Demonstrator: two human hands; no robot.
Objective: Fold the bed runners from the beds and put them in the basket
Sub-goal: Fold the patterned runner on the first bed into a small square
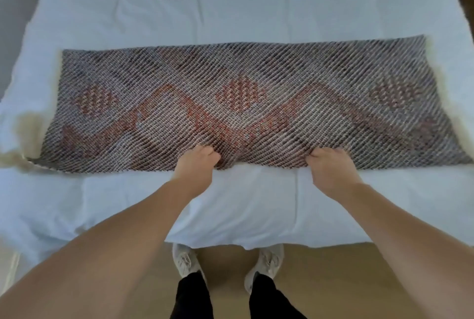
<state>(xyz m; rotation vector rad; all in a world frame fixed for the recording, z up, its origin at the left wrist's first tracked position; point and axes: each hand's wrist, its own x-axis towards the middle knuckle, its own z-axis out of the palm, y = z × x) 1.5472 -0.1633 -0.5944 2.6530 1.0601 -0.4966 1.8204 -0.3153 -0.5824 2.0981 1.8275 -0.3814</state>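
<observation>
The runner (pixel 243 103) lay lengthwise across the bed (pixel 230 6), left hand (pixel 197 165) and right hand (pixel 331 167) gripping its near edge.

Two bare forearms, no sleeves, watch or rings anywhere down to the left hand (pixel 198 165) and right hand (pixel 331 167). Black trousers (pixel 266 300), close-fitting, plain, with no visible seams or markings, ending at the ankles. Pale off-white shoes (pixel 268 262), low-cut and lace-up, laces the same pale tone, uppers a little scuffed and greyed, toes partly hidden under the bed's edge.
</observation>
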